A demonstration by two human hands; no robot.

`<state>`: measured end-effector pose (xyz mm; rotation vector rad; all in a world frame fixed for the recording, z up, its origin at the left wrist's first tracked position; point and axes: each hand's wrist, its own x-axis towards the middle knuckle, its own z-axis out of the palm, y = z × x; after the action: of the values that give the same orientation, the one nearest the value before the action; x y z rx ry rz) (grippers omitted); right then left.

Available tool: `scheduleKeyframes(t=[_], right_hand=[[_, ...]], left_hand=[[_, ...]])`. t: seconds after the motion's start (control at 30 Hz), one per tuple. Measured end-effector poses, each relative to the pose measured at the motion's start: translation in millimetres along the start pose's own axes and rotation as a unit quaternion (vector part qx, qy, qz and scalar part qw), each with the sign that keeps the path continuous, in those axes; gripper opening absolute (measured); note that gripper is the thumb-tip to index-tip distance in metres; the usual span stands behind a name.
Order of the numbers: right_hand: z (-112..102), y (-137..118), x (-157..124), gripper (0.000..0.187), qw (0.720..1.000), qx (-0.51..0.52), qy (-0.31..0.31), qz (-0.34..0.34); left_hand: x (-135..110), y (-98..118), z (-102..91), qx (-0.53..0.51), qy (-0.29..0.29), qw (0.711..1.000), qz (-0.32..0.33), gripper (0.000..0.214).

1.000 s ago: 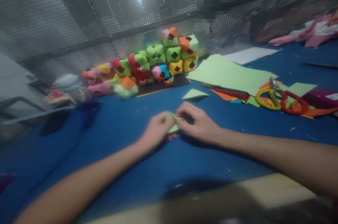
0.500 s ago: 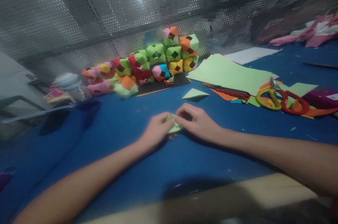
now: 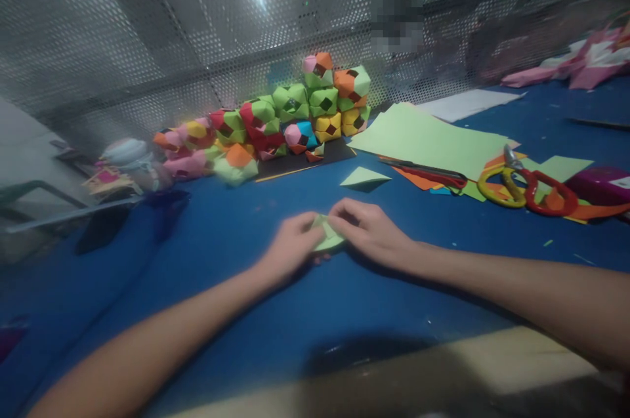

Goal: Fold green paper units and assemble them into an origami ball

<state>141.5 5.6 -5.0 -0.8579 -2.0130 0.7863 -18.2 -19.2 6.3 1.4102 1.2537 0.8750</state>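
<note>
Between my two hands, just above the blue table, is a small folded piece of light green paper (image 3: 329, 242). My left hand (image 3: 291, 242) grips its left side, thumb on top and fingertips showing underneath. My right hand (image 3: 369, 229) pinches the right edge with thumb and bent forefinger; its other fingers are partly hidden. A second folded light green paper triangle (image 3: 365, 176) lies on the table a little beyond my right hand.
Paper modules stacked into colourful hollow blocks (image 3: 290, 102) stand along the perforated metal panel (image 3: 197, 24). Green paper sheets (image 3: 433, 139), scissors with yellow and red handles (image 3: 550, 193), a red-handled cutter (image 3: 433, 172) and paper scraps lie to the right on the blue table (image 3: 236, 333).
Both hands stay in nearly the same place, still gripping the folded green paper. The paper now looks flatter, its upper point less raised between the thumbs.
</note>
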Motion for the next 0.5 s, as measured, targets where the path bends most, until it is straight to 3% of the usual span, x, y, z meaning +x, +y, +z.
scheduleKeyframes(t=[0.5], right_hand=[[0.0,2.3,0.0,0.012,1.0,0.008,0.017,-0.025]], left_hand=[[0.2,-4.1,-1.2,0.004,-0.012,1.0,0.015,0.025]])
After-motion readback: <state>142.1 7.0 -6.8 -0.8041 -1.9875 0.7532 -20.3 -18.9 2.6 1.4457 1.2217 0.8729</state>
